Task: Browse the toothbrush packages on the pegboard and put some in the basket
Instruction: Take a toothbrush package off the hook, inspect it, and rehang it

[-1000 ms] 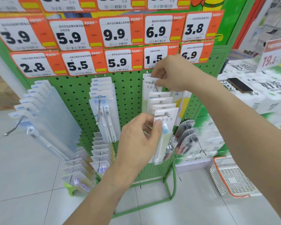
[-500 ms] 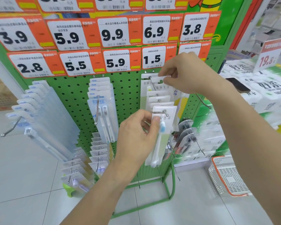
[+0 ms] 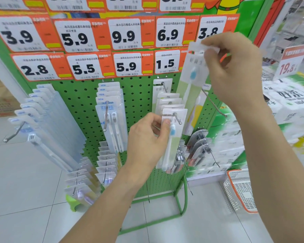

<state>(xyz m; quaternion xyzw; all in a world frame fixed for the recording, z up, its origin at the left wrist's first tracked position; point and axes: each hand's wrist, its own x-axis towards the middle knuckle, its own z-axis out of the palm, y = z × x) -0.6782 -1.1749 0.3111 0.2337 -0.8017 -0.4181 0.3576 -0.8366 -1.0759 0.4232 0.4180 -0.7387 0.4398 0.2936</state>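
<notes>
Two bare hands are in view: the left hand point(image 3: 147, 142) and the right hand point(image 3: 235, 67), each pinching one clear blister toothbrush package with a blue-headed brush, near point(image 3: 172, 137) and far point(image 3: 191, 81). One white mesh plastic basket with an orange rim point(image 3: 239, 190) stands at the right. Nine full orange-and-white paper price tags point(image 3: 128, 35) show.

Glossy clear plastic packs point(image 3: 172, 137), probably card-backed. Bare shiny metal hooks point(image 3: 177, 118). Matt green perforated metal pegboard point(image 3: 139, 95). Paper price tags point(image 3: 126, 65). White plastic mesh basket point(image 3: 240, 190). Smooth glossy floor tiles point(image 3: 25, 172).
</notes>
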